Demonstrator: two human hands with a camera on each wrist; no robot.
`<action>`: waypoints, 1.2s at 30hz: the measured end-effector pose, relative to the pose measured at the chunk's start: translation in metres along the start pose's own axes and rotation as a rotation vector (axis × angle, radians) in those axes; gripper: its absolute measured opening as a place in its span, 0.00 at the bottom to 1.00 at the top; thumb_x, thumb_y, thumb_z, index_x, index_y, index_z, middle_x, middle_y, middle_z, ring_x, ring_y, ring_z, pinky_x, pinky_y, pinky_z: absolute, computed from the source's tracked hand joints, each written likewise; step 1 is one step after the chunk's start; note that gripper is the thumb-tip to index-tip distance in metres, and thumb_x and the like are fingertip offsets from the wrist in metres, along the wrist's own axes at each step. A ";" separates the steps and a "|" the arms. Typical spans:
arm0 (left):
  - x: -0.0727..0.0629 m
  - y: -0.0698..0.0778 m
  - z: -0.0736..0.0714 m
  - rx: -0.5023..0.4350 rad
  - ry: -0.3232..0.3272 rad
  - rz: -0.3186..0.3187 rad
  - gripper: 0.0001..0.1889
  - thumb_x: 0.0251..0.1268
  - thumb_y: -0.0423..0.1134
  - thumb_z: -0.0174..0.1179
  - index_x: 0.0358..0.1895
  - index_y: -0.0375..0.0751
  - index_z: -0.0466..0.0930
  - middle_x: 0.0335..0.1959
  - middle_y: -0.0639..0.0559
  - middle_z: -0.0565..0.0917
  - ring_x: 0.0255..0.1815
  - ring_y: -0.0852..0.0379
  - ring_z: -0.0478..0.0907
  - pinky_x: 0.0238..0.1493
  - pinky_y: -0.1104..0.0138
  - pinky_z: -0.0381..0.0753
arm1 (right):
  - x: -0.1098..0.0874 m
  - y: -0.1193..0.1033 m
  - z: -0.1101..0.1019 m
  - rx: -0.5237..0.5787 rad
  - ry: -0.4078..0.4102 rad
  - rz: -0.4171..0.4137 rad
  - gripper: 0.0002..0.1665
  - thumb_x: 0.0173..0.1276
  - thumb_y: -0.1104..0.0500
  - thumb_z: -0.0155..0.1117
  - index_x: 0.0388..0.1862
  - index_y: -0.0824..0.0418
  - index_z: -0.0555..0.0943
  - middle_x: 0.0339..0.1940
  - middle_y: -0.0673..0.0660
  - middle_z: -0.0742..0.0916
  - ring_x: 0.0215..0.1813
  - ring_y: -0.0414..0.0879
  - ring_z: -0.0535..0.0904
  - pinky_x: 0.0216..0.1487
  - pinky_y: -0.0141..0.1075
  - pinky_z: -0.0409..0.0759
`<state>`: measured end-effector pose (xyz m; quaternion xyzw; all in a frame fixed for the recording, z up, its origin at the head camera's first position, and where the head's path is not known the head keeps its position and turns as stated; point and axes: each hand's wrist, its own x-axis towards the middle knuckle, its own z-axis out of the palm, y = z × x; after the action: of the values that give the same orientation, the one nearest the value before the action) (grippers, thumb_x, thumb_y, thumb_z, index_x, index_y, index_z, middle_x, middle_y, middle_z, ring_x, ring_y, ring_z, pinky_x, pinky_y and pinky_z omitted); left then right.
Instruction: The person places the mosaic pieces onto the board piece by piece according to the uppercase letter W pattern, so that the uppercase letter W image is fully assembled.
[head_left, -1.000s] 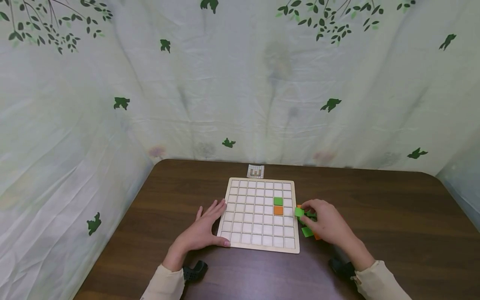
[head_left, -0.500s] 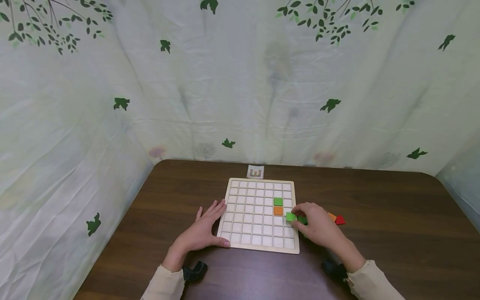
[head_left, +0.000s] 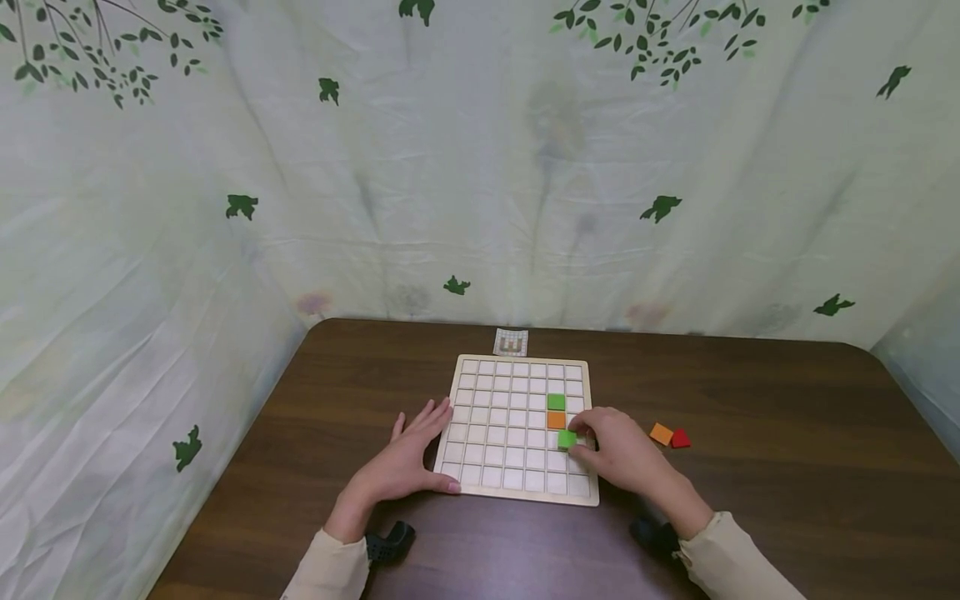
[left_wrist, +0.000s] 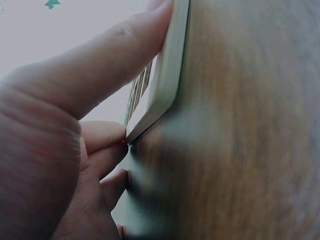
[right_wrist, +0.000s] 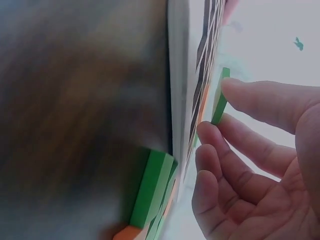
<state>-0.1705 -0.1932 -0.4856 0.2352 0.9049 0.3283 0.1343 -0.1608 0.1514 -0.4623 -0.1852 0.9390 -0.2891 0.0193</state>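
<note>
A light wooden grid board (head_left: pixel 517 496) with pale square cells lies on the table. My left hand (head_left: pixel 411 457) rests against its left edge, fingers spread and straight, thumb on the near left corner. My right hand (head_left: pixel 622 446) pinches a green square tile (head_left: pixel 566 440) between thumb and fingertips over the board's right part; the right wrist view shows this held tile (right_wrist: pixel 221 95) tilted on edge. Two tiles sit in one column of the board: a green tile (head_left: pixel 556 402) and, directly below it, an orange tile (head_left: pixel 556 420).
Right of my right hand lie a loose orange tile (head_left: pixel 661 433) and a red tile (head_left: pixel 680 438). More loose tiles, among them a green one (right_wrist: pixel 152 190), lie beside the board, hidden under my hand in the head view. A small printed card (head_left: pixel 512 342) lies beyond the board's far edge.
My right hand has moved left from the loose tiles onto the board, carrying the green tile. The loose orange and red tiles have come into view behind it. My left hand stays put.
</note>
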 end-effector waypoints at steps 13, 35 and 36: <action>0.000 0.000 0.000 0.009 -0.001 -0.008 0.60 0.50 0.58 0.77 0.80 0.36 0.50 0.82 0.44 0.49 0.83 0.43 0.37 0.73 0.37 0.25 | 0.008 -0.006 0.004 -0.002 -0.015 0.011 0.09 0.61 0.63 0.73 0.41 0.60 0.87 0.35 0.49 0.86 0.38 0.42 0.77 0.44 0.41 0.79; 0.001 -0.002 0.001 0.011 0.004 0.002 0.60 0.50 0.58 0.77 0.80 0.36 0.50 0.82 0.44 0.50 0.83 0.43 0.37 0.72 0.36 0.25 | 0.010 -0.007 0.009 -0.036 -0.019 -0.003 0.12 0.61 0.60 0.75 0.43 0.60 0.87 0.37 0.48 0.85 0.41 0.43 0.78 0.46 0.42 0.80; 0.001 -0.002 0.001 0.009 0.004 0.002 0.60 0.50 0.58 0.77 0.80 0.35 0.50 0.82 0.44 0.50 0.83 0.43 0.37 0.72 0.36 0.25 | 0.010 -0.007 0.009 -0.038 -0.019 0.000 0.12 0.61 0.60 0.75 0.43 0.60 0.87 0.37 0.48 0.85 0.41 0.43 0.78 0.46 0.42 0.80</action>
<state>-0.1713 -0.1935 -0.4875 0.2361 0.9064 0.3249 0.1311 -0.1665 0.1373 -0.4652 -0.1885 0.9440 -0.2697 0.0245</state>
